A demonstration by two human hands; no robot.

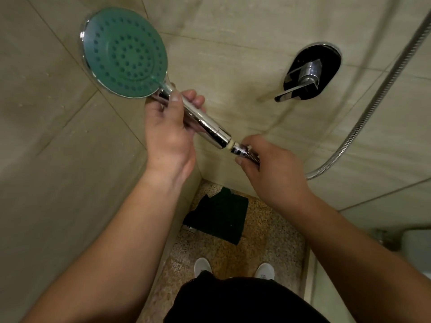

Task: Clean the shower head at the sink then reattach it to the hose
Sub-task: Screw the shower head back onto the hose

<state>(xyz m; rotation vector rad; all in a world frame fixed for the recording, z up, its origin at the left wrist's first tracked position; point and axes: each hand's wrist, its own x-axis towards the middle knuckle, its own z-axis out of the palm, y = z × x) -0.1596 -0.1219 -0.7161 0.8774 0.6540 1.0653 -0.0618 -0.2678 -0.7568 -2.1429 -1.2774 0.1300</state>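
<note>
Cross-threading is our risk: left hand [168, 129] fingers wrap the shower head [126, 52] handle left of the mixer lever [303, 78], right hand [268, 169] fingers pinching the hose nut [240, 150] at its end, possibly tilted.

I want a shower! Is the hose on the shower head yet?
Nearly: the hose nut meets the shower head handle's end, but a pale ring shows. Fully tight? Cannot tell.

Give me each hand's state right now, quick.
Left hand: closed around the shower head handle.
Right hand: closed on the hose nut at the handle's end.
</note>
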